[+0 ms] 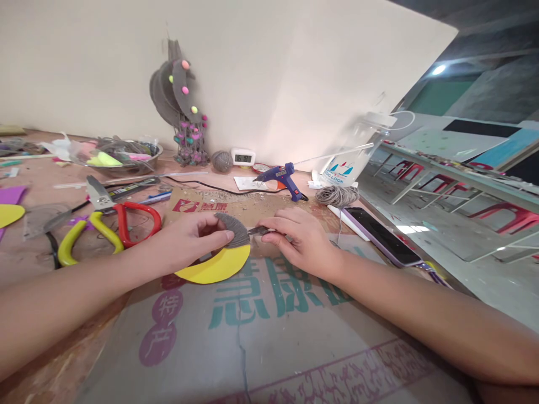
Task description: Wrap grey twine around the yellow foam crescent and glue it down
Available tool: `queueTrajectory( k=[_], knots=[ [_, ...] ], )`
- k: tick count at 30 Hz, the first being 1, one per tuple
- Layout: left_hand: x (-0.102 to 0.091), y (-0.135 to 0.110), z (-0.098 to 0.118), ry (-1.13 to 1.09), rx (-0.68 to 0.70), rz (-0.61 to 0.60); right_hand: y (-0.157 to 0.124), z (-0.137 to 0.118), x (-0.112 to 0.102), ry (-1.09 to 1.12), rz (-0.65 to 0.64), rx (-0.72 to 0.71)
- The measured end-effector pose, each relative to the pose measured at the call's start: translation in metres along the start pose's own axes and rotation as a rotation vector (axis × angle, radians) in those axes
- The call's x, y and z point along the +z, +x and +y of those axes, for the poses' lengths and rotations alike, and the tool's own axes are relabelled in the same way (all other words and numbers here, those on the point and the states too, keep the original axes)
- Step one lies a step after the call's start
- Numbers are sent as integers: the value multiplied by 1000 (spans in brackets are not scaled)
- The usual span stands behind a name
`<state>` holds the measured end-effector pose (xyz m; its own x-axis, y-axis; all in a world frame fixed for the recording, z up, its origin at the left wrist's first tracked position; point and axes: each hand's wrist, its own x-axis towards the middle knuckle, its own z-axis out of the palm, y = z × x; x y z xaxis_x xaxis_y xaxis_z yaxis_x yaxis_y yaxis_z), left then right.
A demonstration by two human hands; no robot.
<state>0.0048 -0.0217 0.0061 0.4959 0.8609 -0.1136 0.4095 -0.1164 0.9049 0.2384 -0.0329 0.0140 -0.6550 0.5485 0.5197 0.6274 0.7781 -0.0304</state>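
Note:
My left hand (206, 238) pinches a flat yellow crescent (223, 265) at its upper part, where grey yarn (233, 227) is wound closely round it. The lower part of the crescent is bare yellow. Just right of it, my right hand (297, 241) is closed on a small bunch of grey yarn (259, 230) near the crescent's edge; its far end is hidden by the fingers. A coil of grey yarn (337, 195) lies beyond my right hand, with a strand hanging down from it.
A blue glue gun (284, 179) lies at the back. Scissors with red handles (141, 224) and yellow-handled scissors (69, 241) are at left. A phone (383, 235), a clear jug (353, 148), a metal bowl (154, 160) and a finished crescent hanging (181, 101) surround the printed cardboard (202, 359).

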Motion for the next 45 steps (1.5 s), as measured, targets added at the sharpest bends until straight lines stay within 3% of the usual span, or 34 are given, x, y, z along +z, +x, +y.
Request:
queueTrajectory(
  k=[26, 31, 42, 45],
  knots=[
    [1, -2, 3, 30, -24, 14, 1, -1, 0, -59, -91, -44],
    [1, -1, 2, 44, -1, 5, 0, -1, 1, 5, -11, 15],
    [2, -3, 3, 187, 15, 30, 0, -2, 2, -10, -39, 22],
    [2, -2, 2, 202, 52, 19, -1, -4, 2, 85, -26, 90]
  ],
)
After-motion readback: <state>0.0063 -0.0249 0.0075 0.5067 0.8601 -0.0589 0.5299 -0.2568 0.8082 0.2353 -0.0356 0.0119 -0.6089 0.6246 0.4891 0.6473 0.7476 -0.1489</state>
